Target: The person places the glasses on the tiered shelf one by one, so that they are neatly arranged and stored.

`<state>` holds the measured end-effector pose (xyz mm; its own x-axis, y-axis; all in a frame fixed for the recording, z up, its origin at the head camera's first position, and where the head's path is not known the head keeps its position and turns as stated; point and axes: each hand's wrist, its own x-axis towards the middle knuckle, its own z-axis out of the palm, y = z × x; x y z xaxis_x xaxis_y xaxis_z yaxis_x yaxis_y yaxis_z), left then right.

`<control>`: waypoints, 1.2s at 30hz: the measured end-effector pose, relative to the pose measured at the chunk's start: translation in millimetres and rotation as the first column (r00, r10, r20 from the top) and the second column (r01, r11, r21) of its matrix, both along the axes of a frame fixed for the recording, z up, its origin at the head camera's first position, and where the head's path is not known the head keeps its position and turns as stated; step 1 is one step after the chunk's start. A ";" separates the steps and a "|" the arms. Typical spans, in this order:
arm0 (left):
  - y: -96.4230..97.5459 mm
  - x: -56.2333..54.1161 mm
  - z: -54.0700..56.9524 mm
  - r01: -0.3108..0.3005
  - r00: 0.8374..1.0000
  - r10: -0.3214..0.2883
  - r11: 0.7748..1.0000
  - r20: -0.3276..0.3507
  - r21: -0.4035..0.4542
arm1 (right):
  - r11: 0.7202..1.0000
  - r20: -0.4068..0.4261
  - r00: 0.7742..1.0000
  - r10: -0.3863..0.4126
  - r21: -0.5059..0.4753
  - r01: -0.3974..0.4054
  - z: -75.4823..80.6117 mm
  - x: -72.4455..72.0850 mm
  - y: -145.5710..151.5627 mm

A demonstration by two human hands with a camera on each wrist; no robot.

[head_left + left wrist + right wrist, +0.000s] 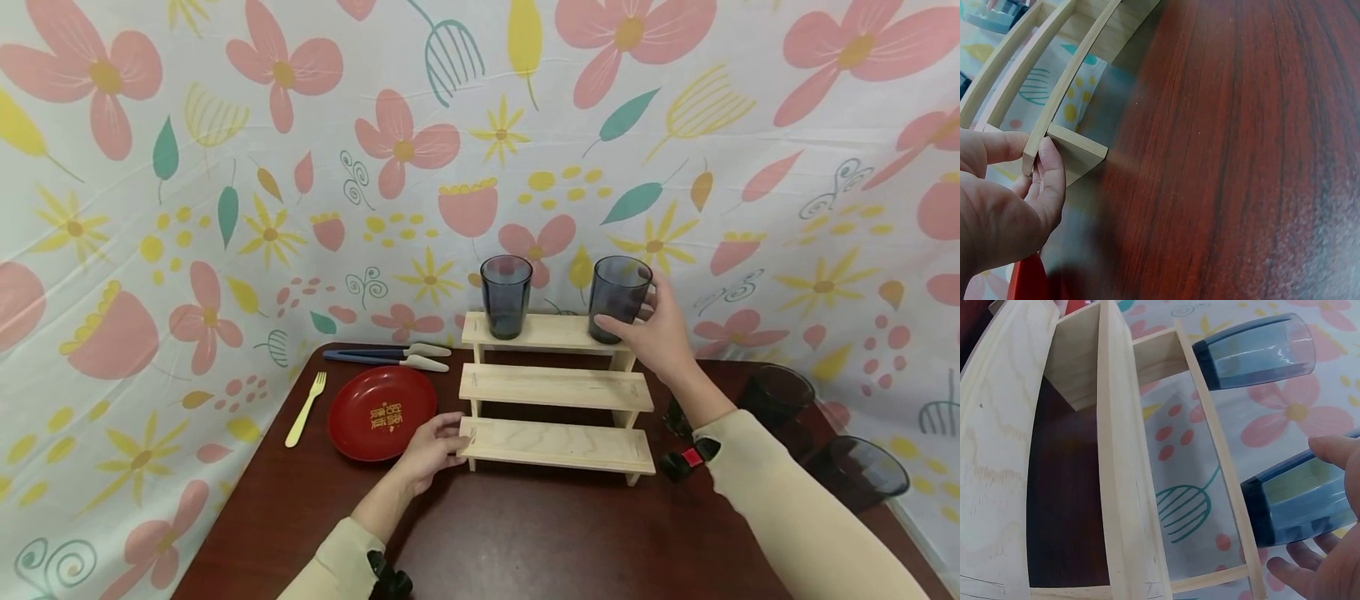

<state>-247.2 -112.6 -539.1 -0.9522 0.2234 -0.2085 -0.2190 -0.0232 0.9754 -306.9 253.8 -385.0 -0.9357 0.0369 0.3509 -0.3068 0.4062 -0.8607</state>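
On the table [525, 533], a three-tier stand [555, 442]; along its top tier [558, 329], a left tumbler [506, 300] and a right tumbler [617, 292], the latter within the right hand [655, 329]. At the stand's left end, the left hand [430, 450]. Left of both, a plate [347, 417], knives [367, 359] behind, fork [305, 411] farther left. Far right, two more tumblers [776, 396].

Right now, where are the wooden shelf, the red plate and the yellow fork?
Wooden shelf [555, 387]: head view, middle step.
Red plate [386, 416]: head view, gold writing.
Yellow fork [303, 413]: head view, handle.

Held glass [1304, 503] cropped, right wrist view
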 end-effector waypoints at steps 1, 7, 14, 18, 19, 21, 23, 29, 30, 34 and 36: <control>-0.1 0.0 -0.2 0.000 1.000 0.000 1.000 0.001 -0.001 | 1.000 0.007 1.000 0.001 0.000 -0.001 0.0 0.7 0.7; -0.8 0.4 -0.3 0.001 1.000 -0.001 1.000 -0.001 -0.002 | 1.000 -0.001 1.000 -0.014 -0.006 0.014 0.4 13.4 4.4; -1.4 1.3 1.5 0.005 1.000 -0.005 1.000 -0.008 -0.002 | 0.995 -0.069 0.994 -0.084 0.042 0.087 -0.4 50.4 14.3; -0.8 1.3 1.7 0.007 1.000 -0.007 1.000 -0.007 0.002 | 0.977 -0.119 0.976 -0.185 0.090 0.196 -4.9 76.2 25.9; -0.7 1.2 1.5 0.008 1.000 -0.008 1.000 -0.006 0.003 | 0.970 -0.131 0.969 -0.211 0.098 0.224 -6.7 82.8 29.0; -0.6 1.0 1.4 0.010 1.000 -0.010 1.000 -0.003 0.007 | 0.955 -0.146 0.954 -0.261 0.108 0.277 -10.4 93.9 34.9; -0.8 1.1 1.8 0.012 1.000 -0.012 1.000 -0.001 0.008 | 0.938 -0.157 0.938 -0.310 0.109 0.329 -15.9 103.3 41.3; -0.7 1.9 3.6 0.009 1.000 -0.009 1.000 -0.003 0.010 | 0.870 -0.192 0.864 -0.466 0.080 0.487 -33.7 123.8 57.3; -0.6 2.1 3.7 0.008 1.000 -0.008 1.000 -0.001 0.008 | 0.857 -0.197 0.850 -0.489 0.074 0.510 -37.2 126.1 59.5; -0.4 2.6 2.5 0.005 1.000 -0.005 1.000 0.006 0.005 | 0.813 -0.200 0.804 -0.560 0.051 0.579 -50.5 132.9 68.7; -0.1 2.7 1.2 0.005 1.000 -0.005 1.000 0.005 0.002 | 0.796 -0.185 0.789 -0.586 0.050 0.603 -56.9 135.4 73.4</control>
<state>-244.5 -112.8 -537.9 -0.9499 0.2288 -0.2128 -0.2241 -0.0241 0.9743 -171.6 327.1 -441.9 -0.6748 0.5242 0.5195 -0.0991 0.6332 -0.7676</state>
